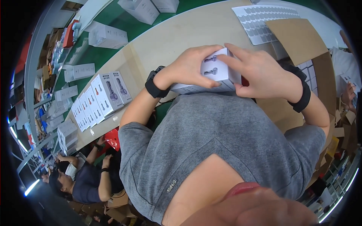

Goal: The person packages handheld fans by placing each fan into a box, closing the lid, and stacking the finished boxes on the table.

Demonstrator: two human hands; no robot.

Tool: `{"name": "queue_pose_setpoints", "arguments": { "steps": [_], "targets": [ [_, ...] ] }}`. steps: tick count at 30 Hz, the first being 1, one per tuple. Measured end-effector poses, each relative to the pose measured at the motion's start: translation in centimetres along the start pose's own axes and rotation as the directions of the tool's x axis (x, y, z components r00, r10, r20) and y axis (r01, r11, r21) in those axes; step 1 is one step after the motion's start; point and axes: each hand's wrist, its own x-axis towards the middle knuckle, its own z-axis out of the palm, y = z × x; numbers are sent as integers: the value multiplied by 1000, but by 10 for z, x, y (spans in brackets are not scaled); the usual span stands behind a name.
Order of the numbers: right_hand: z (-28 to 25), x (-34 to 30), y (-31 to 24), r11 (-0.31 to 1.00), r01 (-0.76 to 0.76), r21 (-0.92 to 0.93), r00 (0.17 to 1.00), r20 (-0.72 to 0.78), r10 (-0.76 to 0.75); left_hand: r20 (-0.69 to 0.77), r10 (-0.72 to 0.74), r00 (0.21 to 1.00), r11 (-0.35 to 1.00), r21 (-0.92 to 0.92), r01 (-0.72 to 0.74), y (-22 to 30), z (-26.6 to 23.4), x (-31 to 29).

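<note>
A small white carton (213,68) printed with pictures of a grey handheld device is held close to my chest, over the near edge of the table. My left hand (188,67) wraps round its left side, thumb along the near edge and fingers over the far side. On the right side, my right hand (260,71) grips the same carton, with its fingers reaching over the top and its thumb low at the near corner. Part of the carton's far side is hidden by my fingers. Each of my wrists has a black band.
To the left, several similar printed cartons (107,94) stand in rows on the table (162,32). A sheet of grey stickers (260,22) lies at the far right, beside an opened cardboard box (298,41). White cartons (107,35) sit on a green belt (109,17). Co-workers are at both sides.
</note>
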Motion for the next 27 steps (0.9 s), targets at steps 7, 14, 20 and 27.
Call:
{"name": "queue_pose_setpoints", "arguments": {
  "steps": [7, 14, 20, 27],
  "targets": [
    [16, -2, -8, 992, -129, -8, 991, -47, 128, -65, 10, 998, 993, 117, -2, 6, 1, 9],
    [3, -16, 23, 989, -140, 51, 990, -12, 141, 17, -72, 997, 994, 84, 70, -7, -7, -7],
    [15, -8, 28, 993, 25, 113, 994, -110, -13, 2, -22, 1000, 993, -119, 22, -13, -7, 4],
    [10, -1, 27, 996, -72, 60, 990, 123, 64, 68, -163, 984, 966, -193, 173, -15, 0, 15]
  ]
}}
